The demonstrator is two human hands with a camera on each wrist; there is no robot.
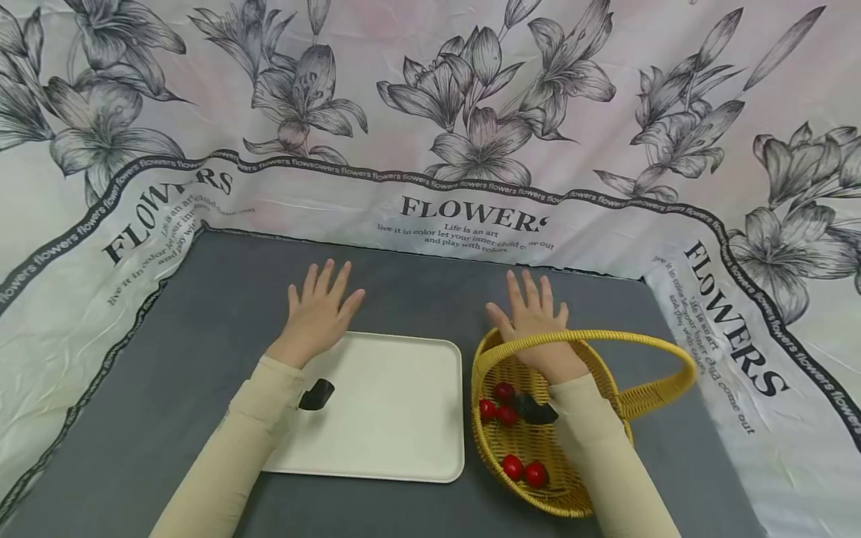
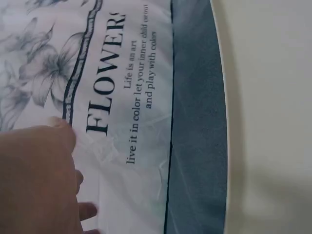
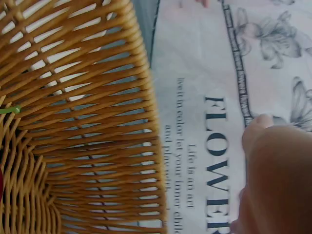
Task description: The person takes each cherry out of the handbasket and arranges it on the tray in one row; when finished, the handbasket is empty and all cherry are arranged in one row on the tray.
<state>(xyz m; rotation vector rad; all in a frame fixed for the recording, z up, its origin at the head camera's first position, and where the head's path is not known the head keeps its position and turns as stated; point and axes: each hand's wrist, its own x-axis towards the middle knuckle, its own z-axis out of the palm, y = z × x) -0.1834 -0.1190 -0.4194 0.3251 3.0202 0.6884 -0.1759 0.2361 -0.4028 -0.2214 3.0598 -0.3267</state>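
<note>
My left hand [image 1: 318, 314] is held with fingers spread over the back left corner of a cream rectangular tray [image 1: 403, 403]. Nothing is in it. My right hand [image 1: 537, 329], fingers also spread and holding nothing, is over the far side of a yellow wicker basket [image 1: 484, 441]; the basket's handle crosses in front of the wrist in the head view. Several small red fruits [image 1: 536, 474] that look like cherry tomatoes lie in the basket, and the right forearm hides part of its inside. A green stem [image 3: 10, 110] shows in the right wrist view.
Tray and basket stand side by side on a dark grey table [image 1: 202, 359]. White cloth [image 1: 303, 202] printed with flowers and lettering borders the table at the back and both sides. The arched basket handle [image 1: 655, 396] leans out to the right.
</note>
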